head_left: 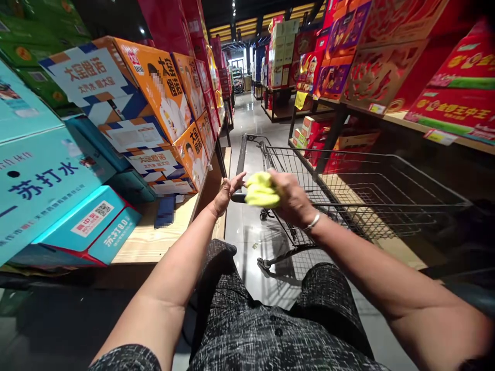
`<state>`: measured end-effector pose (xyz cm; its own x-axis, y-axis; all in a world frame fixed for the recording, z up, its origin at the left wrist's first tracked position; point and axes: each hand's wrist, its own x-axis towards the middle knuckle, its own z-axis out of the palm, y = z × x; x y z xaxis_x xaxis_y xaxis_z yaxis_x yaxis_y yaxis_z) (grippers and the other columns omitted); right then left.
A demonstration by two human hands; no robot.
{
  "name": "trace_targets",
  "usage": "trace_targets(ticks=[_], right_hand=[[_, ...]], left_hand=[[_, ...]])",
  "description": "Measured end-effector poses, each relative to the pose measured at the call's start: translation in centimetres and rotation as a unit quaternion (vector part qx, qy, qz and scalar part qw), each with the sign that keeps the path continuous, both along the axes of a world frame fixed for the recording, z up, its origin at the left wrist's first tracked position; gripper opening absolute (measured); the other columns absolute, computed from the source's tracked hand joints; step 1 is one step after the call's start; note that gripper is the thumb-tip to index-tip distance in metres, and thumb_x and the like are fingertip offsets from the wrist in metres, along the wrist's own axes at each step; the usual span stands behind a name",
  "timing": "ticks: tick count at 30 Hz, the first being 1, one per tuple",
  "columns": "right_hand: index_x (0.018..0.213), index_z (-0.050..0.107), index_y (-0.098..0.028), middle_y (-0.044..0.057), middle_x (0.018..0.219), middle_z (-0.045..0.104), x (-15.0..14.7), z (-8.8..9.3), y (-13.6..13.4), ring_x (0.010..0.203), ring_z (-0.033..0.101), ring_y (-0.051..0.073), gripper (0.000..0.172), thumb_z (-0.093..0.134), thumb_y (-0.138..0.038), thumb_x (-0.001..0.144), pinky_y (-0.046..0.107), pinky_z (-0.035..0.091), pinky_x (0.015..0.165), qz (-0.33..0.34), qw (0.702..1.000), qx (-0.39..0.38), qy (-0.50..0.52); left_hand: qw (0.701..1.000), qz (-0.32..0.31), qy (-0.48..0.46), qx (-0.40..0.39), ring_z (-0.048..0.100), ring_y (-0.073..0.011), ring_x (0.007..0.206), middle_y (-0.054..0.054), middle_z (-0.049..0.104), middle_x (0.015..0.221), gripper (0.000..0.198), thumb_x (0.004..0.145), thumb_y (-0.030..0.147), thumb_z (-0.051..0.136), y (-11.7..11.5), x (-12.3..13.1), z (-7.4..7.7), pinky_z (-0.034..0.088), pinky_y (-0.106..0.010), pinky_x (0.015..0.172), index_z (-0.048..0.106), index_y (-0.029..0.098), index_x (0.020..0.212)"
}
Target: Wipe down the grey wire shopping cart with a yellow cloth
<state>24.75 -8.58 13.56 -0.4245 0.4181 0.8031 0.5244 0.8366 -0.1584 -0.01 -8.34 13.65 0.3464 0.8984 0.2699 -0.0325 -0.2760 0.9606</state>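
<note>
My right hand [294, 198] is closed round a crumpled yellow-green cloth [263, 189], both slightly blurred. The cloth is at the near end of the black handle [240, 162] of a shopping cart [348, 178]. My left hand [225, 197] is at the same end of the handle, its fingers laid over the bar and its thumb on the near side. The cart is a dark wire one, standing sideways in front of me with its basket toward the right. Part of the handle's near end is hidden behind the cloth and fingers.
On the left, a wooden shelf [135, 247] bears turquoise cartons [116, 224], orange drink cartons [158, 93] and a small dark blue item [165, 210]. Red gift boxes [456, 111] fill the right shelves. A shiny tiled aisle [247, 111] runs ahead between them.
</note>
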Motion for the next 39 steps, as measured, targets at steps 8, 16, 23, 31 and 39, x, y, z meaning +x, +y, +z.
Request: trace_targets(ticks=[8,16,23,31,39], right_hand=[[0.128,0.064,-0.036,0.001,0.136,0.063,-8.3,-2.7,-1.0,0.136,0.042,0.023,0.036,0.06,-0.02,0.096,0.047,0.035,0.111,-0.003,0.972,0.221,-0.076],[0.114,0.07,-0.038,-0.004,0.137,0.065,-6.1,-3.7,0.0,0.14,0.042,0.021,0.022,0.066,-0.027,0.096,0.048,0.033,0.113,0.04,0.967,0.234,-0.088],[0.107,0.073,-0.038,-0.004,0.12,0.073,1.5,-7.8,0.2,0.119,0.06,0.018,0.017,0.069,-0.029,0.093,0.046,0.044,0.109,0.028,0.98,0.142,-0.134],[0.099,0.077,-0.035,-0.001,0.12,0.073,10.4,-14.7,-2.6,0.116,0.06,0.019,0.029,0.06,-0.013,0.092,0.039,0.05,0.091,-0.016,0.987,0.068,-0.142],[0.127,0.07,-0.037,0.004,0.13,0.067,5.8,-7.6,-4.4,0.126,0.051,0.025,0.038,0.063,-0.022,0.093,0.044,0.049,0.103,-0.053,0.994,0.092,-0.037]], left_hand=[[0.977,-0.068,-0.093,-0.18,0.058,-0.0395,0.131,-0.016,0.064,0.138,0.114,0.074,0.101,0.028,-1.3,-1.0,1.8,0.044,-0.058,0.111,0.057,0.018,0.147],[0.987,0.065,0.131,0.07,0.035,-0.0303,0.152,-0.009,0.053,0.153,0.096,0.094,0.084,0.012,0.3,-1.2,0.0,0.019,-0.043,0.13,0.07,0.019,0.133],[0.956,0.07,0.218,0.184,0.04,-0.0253,0.148,-0.011,0.074,0.115,0.09,0.101,0.073,0.005,0.3,-1.2,0.0,0.025,-0.047,0.126,0.066,0.018,0.137],[0.971,0.072,0.195,0.114,0.05,-0.0277,0.14,-0.013,0.073,0.121,0.102,0.095,0.079,-0.004,0.3,-1.0,0.5,0.034,-0.047,0.121,0.062,0.016,0.141],[0.951,0.15,0.225,0.147,0.04,-0.0278,0.149,-0.012,0.047,0.159,0.062,0.097,0.062,0.048,5.3,-1.4,1.5,0.028,-0.045,0.125,0.064,0.019,0.139]])
